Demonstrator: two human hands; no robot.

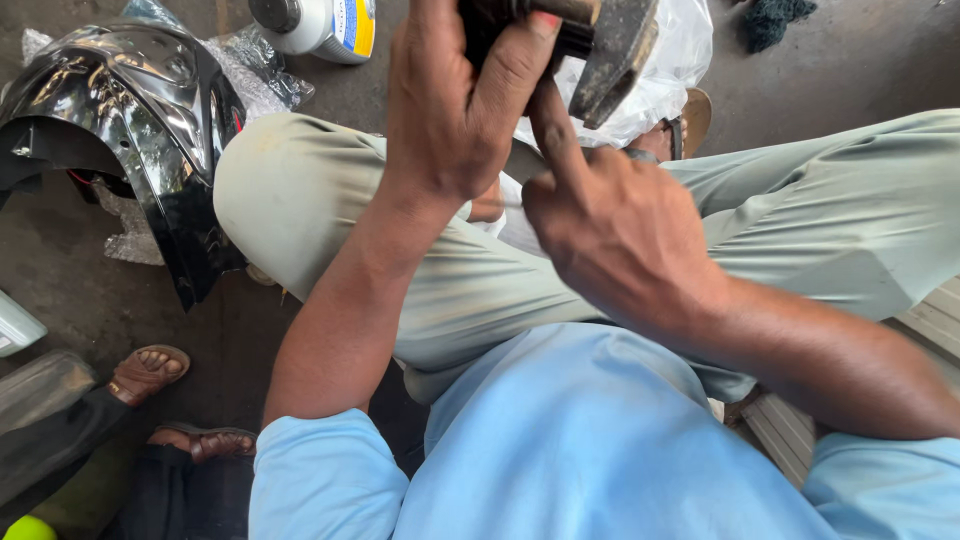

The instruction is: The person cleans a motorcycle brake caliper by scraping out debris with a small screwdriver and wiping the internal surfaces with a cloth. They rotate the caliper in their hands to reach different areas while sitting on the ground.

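Going left to right here. Far left on the grey concrete floor (80, 290) sits a glossy black moulded plastic fairing panel (150, 120), propped on crinkled clear plastic wrap (250, 70). My guess is that the wrap keeps the shiny face off the grit. Below it, bottom left, are another person's sandalled feet (150, 370), well apart from the work.

Just right of the panel, at the top edge, a white plastic bottle with a dark cap and a blue and yellow label (320, 25) lies on its side. It's capped, so I can't tell what's in it or how full it is.

Then the hands. The left hand (450, 110) is raised over the knees with its fingers wrapped tight round a dark, worn metal part with a flat grey blade-like end (610, 50), thumb pressed across the front. The part is up at the top middle of the shot, held close to eye level, probably so the person can see it better. The right hand (610, 225) is mostly curled, with the index finger stretched up to touch the underside of the part. It's poking or steadying, not gripping.

Behind the part is a clear plastic bag (680, 60) on the floor, contents hidden by the hands. Top right there's a dark teal rag (775, 20).
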